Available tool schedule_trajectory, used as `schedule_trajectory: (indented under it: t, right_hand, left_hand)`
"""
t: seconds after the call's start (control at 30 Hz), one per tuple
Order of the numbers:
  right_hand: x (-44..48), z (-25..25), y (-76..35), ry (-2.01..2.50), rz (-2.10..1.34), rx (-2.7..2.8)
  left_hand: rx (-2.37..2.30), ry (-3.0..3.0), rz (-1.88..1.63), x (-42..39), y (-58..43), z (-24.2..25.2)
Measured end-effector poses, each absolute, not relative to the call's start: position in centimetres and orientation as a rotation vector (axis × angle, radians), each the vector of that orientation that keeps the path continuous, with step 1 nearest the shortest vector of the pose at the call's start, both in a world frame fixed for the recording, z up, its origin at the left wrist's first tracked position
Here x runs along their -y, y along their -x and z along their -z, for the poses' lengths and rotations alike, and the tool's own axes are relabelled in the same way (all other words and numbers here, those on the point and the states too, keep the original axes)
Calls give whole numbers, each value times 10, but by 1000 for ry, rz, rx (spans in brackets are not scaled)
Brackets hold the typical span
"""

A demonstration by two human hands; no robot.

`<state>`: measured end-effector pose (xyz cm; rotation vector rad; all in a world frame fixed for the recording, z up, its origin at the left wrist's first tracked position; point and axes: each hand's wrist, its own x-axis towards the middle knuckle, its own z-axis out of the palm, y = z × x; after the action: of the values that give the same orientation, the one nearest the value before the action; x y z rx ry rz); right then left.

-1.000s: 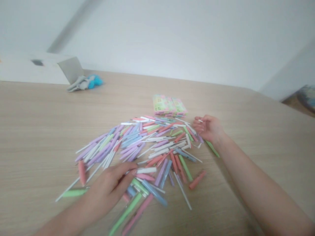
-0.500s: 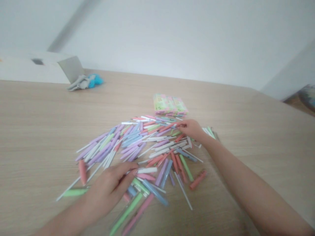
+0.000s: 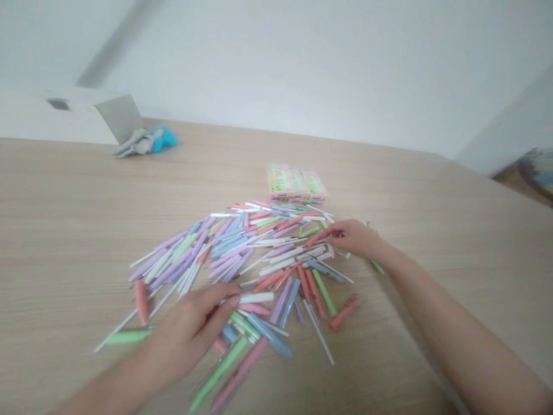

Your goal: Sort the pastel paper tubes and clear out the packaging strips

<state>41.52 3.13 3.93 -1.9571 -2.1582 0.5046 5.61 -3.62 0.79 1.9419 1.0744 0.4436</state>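
Note:
Many slim sticks in purple, blue, green, red and white (image 3: pixel 233 245) lie spread over the wooden table. At the lower left of the spread, my left hand (image 3: pixel 201 320) pinches the end of a white piece (image 3: pixel 257 297). Pink, green and blue pieces lie close beside and below its fingertips. On the right side of the spread, my right hand (image 3: pixel 352 236) has its thumb and fingers together on a red piece (image 3: pixel 316 238). Part of that piece is hidden by the fingers. A separate short red piece (image 3: pixel 344 313) lies below, near my right forearm.
Behind the sticks stands a stack of small pink-and-green packs (image 3: pixel 296 183). A white box (image 3: pixel 56 118) is at the back left, with a crumpled grey and blue item (image 3: pixel 147 141) beside it. A white wall rises beyond the table (image 3: pixel 207 155).
My right hand has moved a little right and down, away from the upper sticks to a red piece. My left hand keeps its pinch on the white piece. The view has shifted slightly.

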Motion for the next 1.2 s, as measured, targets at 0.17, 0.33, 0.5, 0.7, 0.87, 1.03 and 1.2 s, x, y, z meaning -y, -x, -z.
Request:
schedule_trajectory:
  t: [0.17,0.33,0.5,0.7,0.87,1.03,1.2]
  right_hand:
    - [-25,-32,-403,1847,-584,2238]
    - [-25,-34,-419,1928,-389,1957]
    - [-12,-36,-443,2104,-302,1854]
    - [2,-22,-439,2110,-351,1985]
    - [6,-19,-430,2149,-356,2045]
    - [4,-21,-422,2175,-221,2141]
    - [12,-31,-402,2124,-182,1943]
  left_hand:
    - [-1080,-1929,-404,37,-59,-15]
    - [-1083,-1986,-403,36,-58,-16]
    - [-1096,-1972,-407,36,-55,-9]
    - [-1088,-1966,-409,35,-56,-9]
    - [-1084,-1957,-397,35,-57,-11]
    - [-1104,-1975,-442,35,-54,-7]
    - [-1072,-1863,-477,36,-57,-8]
